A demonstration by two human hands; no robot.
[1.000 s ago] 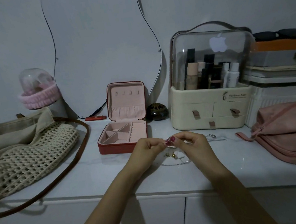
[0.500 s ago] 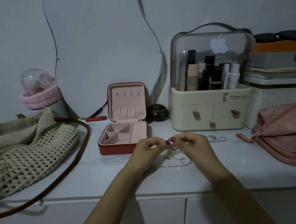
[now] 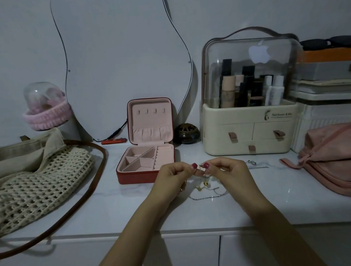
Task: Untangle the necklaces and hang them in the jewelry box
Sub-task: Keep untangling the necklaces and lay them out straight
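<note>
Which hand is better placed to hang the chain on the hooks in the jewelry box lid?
Probably left. The left hand is nearer the jewelry box, just right of its front corner; the right hand is farther off. Both pinch the necklace.

On the white countertop (image 3: 75,221) we see a crocheted bag (image 3: 31,191) at the left and a pink pouch (image 3: 344,158) at the right. We find a cosmetics organizer (image 3: 247,108) against the wall, a small dark jar (image 3: 187,133) just beside it, and a wavy mirror (image 3: 119,58) behind.
</note>
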